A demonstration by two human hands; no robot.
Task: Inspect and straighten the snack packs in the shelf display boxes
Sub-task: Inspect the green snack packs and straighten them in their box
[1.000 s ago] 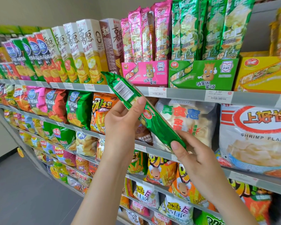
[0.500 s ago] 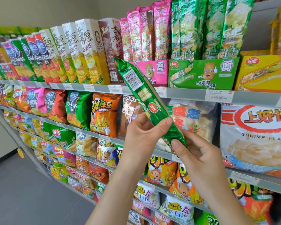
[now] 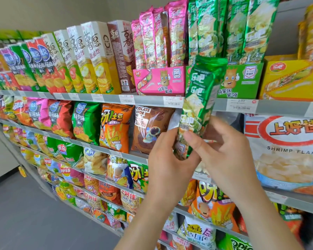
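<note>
Shop shelf (image 3: 152, 100) full of snacks | left hand (image 3: 167, 159) and right hand (image 3: 226, 156) pinch green pack (image 3: 199, 98) low down, upright | probably so it slips straight into green box (image 3: 242, 82).

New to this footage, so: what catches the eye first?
A long green snack pack stands nearly upright at centre, held at its lower end by the left hand and right hand. Behind it, on the top shelf, sit a green display box and a pink display box.
</note>
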